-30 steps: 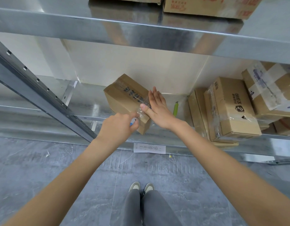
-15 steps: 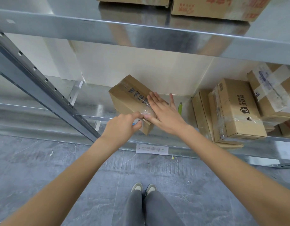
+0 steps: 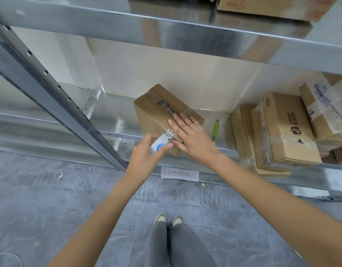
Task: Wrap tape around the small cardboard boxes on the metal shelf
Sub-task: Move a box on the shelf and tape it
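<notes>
A small cardboard box (image 3: 156,110) lies at an angle on the metal shelf (image 3: 112,120), with clear tape running along its top and over its near end. My right hand (image 3: 191,137) presses flat on the box's near end, fingers spread over the tape. Just in front of the box, my left hand (image 3: 147,153) grips a white tape roll (image 3: 159,144) with a blue mark. A strip of clear tape stretches from the roll to the box corner.
A green utility knife (image 3: 215,130) lies on the shelf right of the box. Several taped cardboard boxes (image 3: 281,130) are stacked at the right. A slanted metal upright (image 3: 50,93) crosses on the left. An upper shelf (image 3: 185,33) with more boxes hangs overhead. A paper slip (image 3: 179,173) lies below.
My left hand has drawn back from the box so the white tape roll now shows. My right hand stays pressed on the box's near end.
</notes>
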The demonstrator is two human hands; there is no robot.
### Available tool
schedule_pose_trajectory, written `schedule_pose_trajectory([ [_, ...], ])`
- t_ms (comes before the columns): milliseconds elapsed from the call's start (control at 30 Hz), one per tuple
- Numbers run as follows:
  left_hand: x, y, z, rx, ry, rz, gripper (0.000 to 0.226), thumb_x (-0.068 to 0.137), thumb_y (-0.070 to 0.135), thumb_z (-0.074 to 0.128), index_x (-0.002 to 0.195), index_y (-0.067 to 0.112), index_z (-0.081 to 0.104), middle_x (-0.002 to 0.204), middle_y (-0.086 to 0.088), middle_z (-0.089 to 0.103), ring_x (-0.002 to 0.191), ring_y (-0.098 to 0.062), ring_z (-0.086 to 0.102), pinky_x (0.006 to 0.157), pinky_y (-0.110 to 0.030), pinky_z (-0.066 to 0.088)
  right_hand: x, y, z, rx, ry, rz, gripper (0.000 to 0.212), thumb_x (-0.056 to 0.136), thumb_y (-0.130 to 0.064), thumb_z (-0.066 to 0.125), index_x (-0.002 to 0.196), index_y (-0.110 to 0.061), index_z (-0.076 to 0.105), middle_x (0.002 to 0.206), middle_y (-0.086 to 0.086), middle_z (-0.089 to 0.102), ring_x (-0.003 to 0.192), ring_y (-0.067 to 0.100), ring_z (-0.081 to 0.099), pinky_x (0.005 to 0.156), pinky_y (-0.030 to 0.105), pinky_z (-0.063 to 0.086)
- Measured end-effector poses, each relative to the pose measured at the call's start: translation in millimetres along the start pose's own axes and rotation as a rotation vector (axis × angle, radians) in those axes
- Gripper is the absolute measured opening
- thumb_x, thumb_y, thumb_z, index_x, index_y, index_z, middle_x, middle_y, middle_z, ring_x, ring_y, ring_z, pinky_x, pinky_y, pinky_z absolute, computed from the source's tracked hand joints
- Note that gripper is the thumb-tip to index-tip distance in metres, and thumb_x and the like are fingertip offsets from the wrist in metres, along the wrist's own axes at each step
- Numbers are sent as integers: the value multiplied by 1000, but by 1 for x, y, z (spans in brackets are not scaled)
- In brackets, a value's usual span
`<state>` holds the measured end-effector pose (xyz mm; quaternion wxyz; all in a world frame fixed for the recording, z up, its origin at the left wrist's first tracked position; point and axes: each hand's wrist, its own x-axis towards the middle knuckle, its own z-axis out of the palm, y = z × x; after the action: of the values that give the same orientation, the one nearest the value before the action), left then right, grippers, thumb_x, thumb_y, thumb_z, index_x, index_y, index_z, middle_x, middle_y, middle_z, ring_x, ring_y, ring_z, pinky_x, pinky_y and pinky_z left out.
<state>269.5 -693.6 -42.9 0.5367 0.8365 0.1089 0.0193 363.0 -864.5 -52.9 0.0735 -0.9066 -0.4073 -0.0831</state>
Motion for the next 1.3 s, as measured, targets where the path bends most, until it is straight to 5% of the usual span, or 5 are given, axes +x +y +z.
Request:
schedule_pose_trajectory([
  [300, -1, -13, -4, -145, 69, -24, 67, 89, 61, 48, 68, -3, 48, 61, -26, 43, 55, -20, 37, 54, -35, 33, 0, 0, 4, -19, 51, -35, 53, 96, -35, 55, 142, -12, 47, 147, 6, 46, 137, 33, 41, 111, 48, 35],
  [800, 2, -53, 19, -207, 1, -209, 37, 97, 38, 56, 73, 11, 58, 67, 2, 58, 67, -10, 53, 70, -30, 44, 7, 8, -3, 76, -175, 263, 115, 72, -68, 64, 155, -25, -1, 162, 2, -9, 148, 31, -14, 118, 55, -3],
  [933, 8, -41, 17, -224, -28, -192, 22, 96, 28, 60, 118, 28, 58, 106, 12, 59, 99, -12, 60, 85, -35, 52, 10, 16, 1, 325, -179, 403, 114, 66, -60, 75, 154, -31, 9, 162, 3, -5, 142, 28, 4, 114, 40, 16],
  [1167, 32, -11, 20, -128, -195, -145, 13, 93, 27, 62, 104, 31, 68, 122, 5, 56, 93, 6, 54, 83, -5, 39, 18, 51, -12, 586, -241, 464, 108, 64, -39, 85, 152, -38, 23, 162, -2, 8, 146, 14, 5, 115, 27, 12],
  [1300, 38, 6, 20, -262, -284, -238, 27, 89, 45, 65, 114, 34, 66, 127, 0, 58, 109, -18, 60, 99, -33, 49, 30, 72, -25, 765, -310, 544, 102, 60, -39, 88, 147, -37, 35, 156, -9, 30, 143, 6, 25, 119, 32, 22],
])
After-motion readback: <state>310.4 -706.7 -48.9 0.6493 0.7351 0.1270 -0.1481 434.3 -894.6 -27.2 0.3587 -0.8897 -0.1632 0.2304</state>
